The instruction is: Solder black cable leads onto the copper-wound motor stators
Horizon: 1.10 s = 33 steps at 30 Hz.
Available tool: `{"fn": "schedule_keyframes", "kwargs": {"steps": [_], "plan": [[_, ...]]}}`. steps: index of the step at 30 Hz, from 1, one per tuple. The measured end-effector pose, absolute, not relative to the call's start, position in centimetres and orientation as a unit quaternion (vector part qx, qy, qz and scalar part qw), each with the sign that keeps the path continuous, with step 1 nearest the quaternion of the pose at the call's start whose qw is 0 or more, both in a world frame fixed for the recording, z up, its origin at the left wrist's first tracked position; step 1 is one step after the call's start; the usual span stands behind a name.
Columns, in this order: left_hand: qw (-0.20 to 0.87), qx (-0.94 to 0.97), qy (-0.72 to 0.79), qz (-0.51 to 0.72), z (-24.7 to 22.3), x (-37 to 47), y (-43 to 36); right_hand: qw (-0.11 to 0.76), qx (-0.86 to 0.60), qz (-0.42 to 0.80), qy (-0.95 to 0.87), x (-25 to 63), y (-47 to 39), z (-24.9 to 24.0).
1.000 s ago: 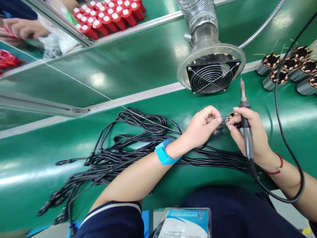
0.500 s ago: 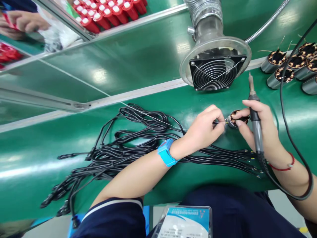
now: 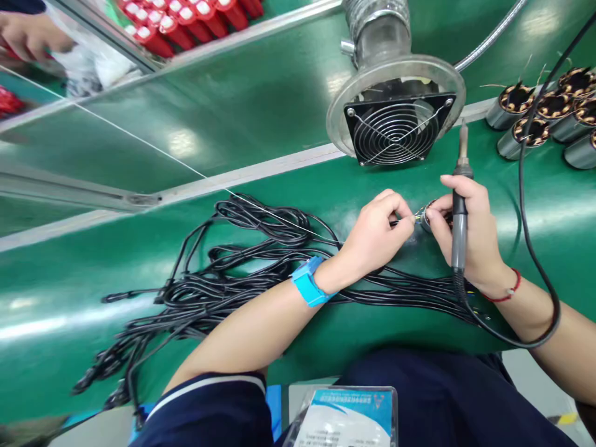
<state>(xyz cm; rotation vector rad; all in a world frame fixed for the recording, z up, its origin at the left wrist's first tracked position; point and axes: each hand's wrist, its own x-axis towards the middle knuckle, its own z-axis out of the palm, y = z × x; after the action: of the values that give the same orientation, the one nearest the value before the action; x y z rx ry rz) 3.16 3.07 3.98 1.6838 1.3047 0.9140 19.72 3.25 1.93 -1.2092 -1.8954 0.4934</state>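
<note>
My left hand (image 3: 379,233), with a blue band at the wrist, pinches the end of a black cable beside a small metal stator (image 3: 426,218). Thin wires show between its fingertips and the stator. A soldering iron (image 3: 460,214) rests in my right hand (image 3: 475,242), its tip pointing up and away from me. The thumb and a finger of that same hand are at the stator and partly cover it. Several black cables (image 3: 242,279) lie under and left of my left forearm, their stripped ends to the right.
A round fume extractor with a fan grille (image 3: 395,138) hangs beyond my hands. Several wound stators (image 3: 514,105) stand at the right. Red parts (image 3: 186,25) fill the shelf at the top left, near another person's hand (image 3: 35,34). The iron's cord loops round the right side.
My right hand has moved left with the iron, and its thumb and finger now close on the stator's near side. My left hand has shifted slightly left and up. The whole view has shifted a little.
</note>
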Motion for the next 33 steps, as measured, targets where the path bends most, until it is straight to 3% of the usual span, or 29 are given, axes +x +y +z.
{"fn": "schedule_keyframes", "kwargs": {"steps": [7, 13, 19, 33], "plan": [[0.401, 0.652, 0.527, 0.371, 3.3, 3.4, 3.2, 0.398, -0.477, 0.15, -0.769, 21.3, 2.2, 3.6], [0.398, 0.656, 0.531, 0.361, 3.5, 3.6, 3.2, 0.499, -0.429, 0.17, -0.734, 24.2, -0.7, 3.4], [0.395, 0.654, 0.529, 0.37, 3.4, 3.7, 3.4, 0.526, -0.339, 0.118, -0.771, 24.2, -0.6, 2.5], [0.416, 0.631, 0.532, 0.381, 3.1, 3.8, 3.4, 0.491, -0.339, 0.144, -0.789, 24.0, -0.5, 2.5]]}}
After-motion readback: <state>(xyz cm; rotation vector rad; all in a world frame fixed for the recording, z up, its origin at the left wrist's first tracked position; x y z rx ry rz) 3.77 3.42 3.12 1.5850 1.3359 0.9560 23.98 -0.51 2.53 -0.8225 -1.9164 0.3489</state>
